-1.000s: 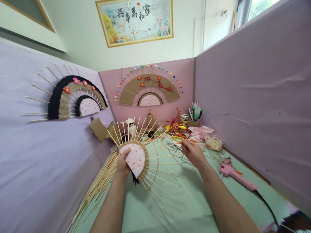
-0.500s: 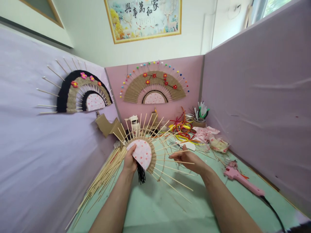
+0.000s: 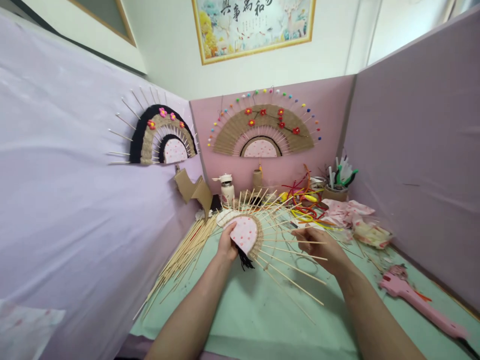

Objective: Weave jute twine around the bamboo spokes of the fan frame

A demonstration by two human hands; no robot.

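My left hand [image 3: 227,243] is closed on the straight edge of a half-round fan, thumb on its pink, red-dotted centre [image 3: 246,234]. A woven twine band [image 3: 259,234] borders that centre, and thin wooden sticks [image 3: 290,272] radiate from it. A black tassel [image 3: 245,260] hangs beneath the fan. At the right ends of the sticks, my right hand [image 3: 318,246] has its fingers pinched on what looks like a thin strand of twine, partly lost among the sticks. Another loose bit of twine [image 3: 266,267] shows at the lower sticks.
Loose sticks [image 3: 183,255] lie left on the green tabletop [image 3: 262,310]. Behind are a white bottle [image 3: 227,190], coloured pipe cleaners [image 3: 305,212] and pink cloth [image 3: 347,212]. A pink glue gun [image 3: 416,300] lies right. Finished fans [image 3: 262,127] hang on the partitions.
The view has turned left, so everything sits further right in the picture. The fan has tipped slightly away, still in my left hand. My right hand remains pinched by the stick ends.
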